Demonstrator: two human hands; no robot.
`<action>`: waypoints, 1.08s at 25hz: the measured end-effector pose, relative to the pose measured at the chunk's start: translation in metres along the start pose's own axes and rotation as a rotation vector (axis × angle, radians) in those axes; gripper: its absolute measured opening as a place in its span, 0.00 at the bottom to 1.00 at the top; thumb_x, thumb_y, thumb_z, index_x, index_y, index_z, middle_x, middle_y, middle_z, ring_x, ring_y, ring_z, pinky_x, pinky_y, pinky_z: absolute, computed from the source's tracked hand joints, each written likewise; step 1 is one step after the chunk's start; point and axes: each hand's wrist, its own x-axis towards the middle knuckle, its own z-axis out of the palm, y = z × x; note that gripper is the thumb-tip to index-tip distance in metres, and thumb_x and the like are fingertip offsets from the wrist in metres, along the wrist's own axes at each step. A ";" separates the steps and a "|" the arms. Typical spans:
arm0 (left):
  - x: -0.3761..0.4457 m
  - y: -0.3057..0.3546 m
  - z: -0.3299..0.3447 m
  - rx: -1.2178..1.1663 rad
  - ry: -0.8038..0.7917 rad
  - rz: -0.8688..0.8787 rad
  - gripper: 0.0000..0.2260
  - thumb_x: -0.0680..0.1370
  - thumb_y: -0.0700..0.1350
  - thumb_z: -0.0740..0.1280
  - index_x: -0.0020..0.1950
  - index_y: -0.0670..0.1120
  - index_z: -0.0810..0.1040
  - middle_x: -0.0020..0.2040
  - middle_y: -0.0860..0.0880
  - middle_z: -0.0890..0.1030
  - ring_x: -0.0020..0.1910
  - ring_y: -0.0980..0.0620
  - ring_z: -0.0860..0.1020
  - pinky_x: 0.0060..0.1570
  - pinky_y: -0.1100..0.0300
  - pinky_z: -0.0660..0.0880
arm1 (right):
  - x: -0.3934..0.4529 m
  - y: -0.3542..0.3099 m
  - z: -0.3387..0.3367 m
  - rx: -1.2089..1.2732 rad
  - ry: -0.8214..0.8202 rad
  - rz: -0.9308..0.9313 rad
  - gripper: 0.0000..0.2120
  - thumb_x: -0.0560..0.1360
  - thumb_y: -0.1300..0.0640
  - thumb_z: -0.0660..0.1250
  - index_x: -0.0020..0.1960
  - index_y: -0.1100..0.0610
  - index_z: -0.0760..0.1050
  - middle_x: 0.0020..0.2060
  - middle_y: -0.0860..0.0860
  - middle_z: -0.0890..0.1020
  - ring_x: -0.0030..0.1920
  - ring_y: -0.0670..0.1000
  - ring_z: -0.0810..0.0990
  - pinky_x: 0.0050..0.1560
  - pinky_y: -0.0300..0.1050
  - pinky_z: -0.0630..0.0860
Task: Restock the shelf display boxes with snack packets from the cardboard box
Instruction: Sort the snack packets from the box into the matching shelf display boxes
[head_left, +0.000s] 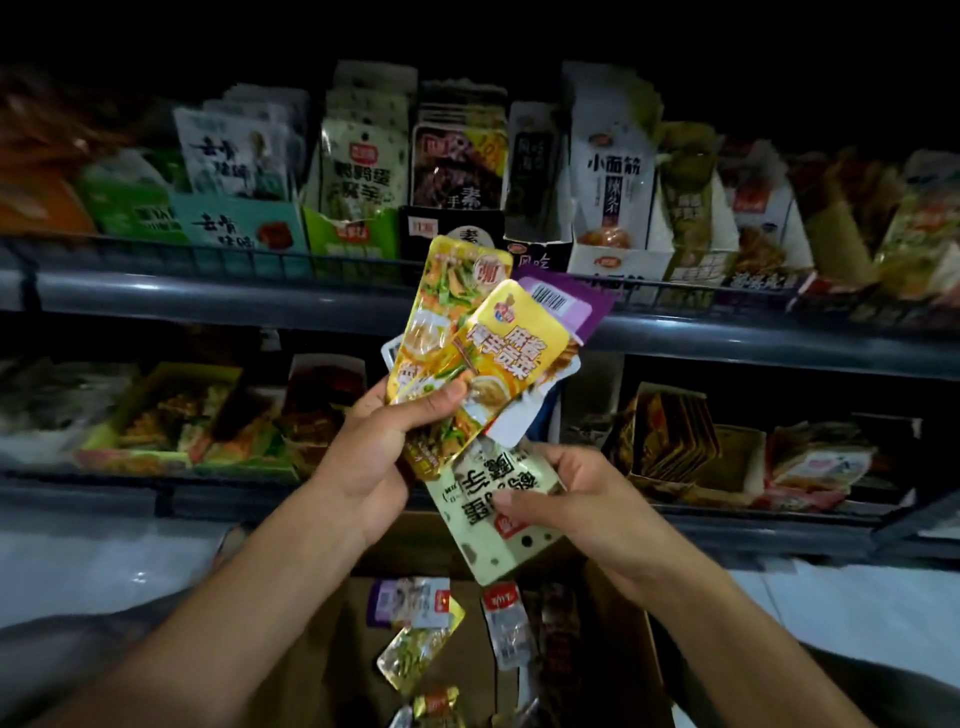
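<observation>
My left hand (384, 457) grips a fan of snack packets: two yellow ones (467, 332) in front and a purple one (566, 301) behind, held up before the shelf edge. My right hand (576, 504) pinches a pale green packet (493, 525) with black characters, just below that fan. The open cardboard box (618, 654) sits beneath my forearms with several loose packets (415, 639) inside. Display boxes (244, 223) full of upright packets line the upper shelf.
The grey upper shelf rail (208, 291) runs across the view. A lower shelf (779, 525) carries more display boxes, some tilted, such as a brown one (670, 431) at the right. Pale floor (104, 561) shows on both sides of the box.
</observation>
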 end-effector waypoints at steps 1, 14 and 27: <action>0.001 -0.002 0.002 -0.009 0.027 -0.021 0.22 0.66 0.43 0.75 0.60 0.45 0.82 0.56 0.43 0.85 0.59 0.41 0.81 0.63 0.42 0.75 | 0.001 -0.004 -0.006 -0.046 0.007 0.023 0.10 0.73 0.66 0.72 0.53 0.58 0.80 0.48 0.55 0.87 0.49 0.54 0.86 0.49 0.44 0.82; 0.007 0.006 0.018 -0.208 0.196 -0.017 0.26 0.66 0.43 0.74 0.64 0.47 0.79 0.56 0.47 0.85 0.56 0.48 0.84 0.64 0.48 0.75 | -0.024 -0.043 -0.074 -0.049 0.208 -0.069 0.14 0.62 0.61 0.75 0.48 0.59 0.83 0.43 0.57 0.87 0.43 0.55 0.87 0.43 0.47 0.81; -0.018 -0.030 0.038 -0.141 0.158 -0.174 0.23 0.65 0.40 0.74 0.60 0.45 0.81 0.52 0.45 0.86 0.54 0.44 0.84 0.54 0.48 0.77 | 0.003 -0.017 -0.008 0.639 0.347 -0.141 0.13 0.71 0.58 0.71 0.53 0.60 0.75 0.51 0.58 0.85 0.50 0.57 0.84 0.49 0.54 0.80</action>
